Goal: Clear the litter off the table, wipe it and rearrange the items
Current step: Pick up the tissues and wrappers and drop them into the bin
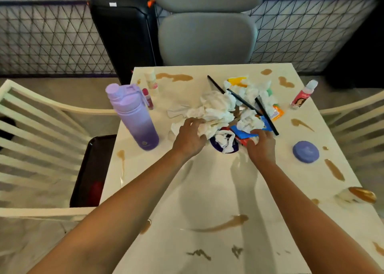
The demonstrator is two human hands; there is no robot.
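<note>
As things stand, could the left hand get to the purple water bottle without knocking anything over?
Probably yes. The left hand rests on the crumpled tissues, and the purple water bottle stands upright just to its left with bare table between them. Only a small pink tube stands behind the bottle.

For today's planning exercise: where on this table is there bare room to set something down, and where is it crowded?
Free: the near half of the table, between the forearms, though spill streaks cross it; also a strip between the purple bottle and the tissue pile. Crowded: the middle, where both hands gather litter.
</note>
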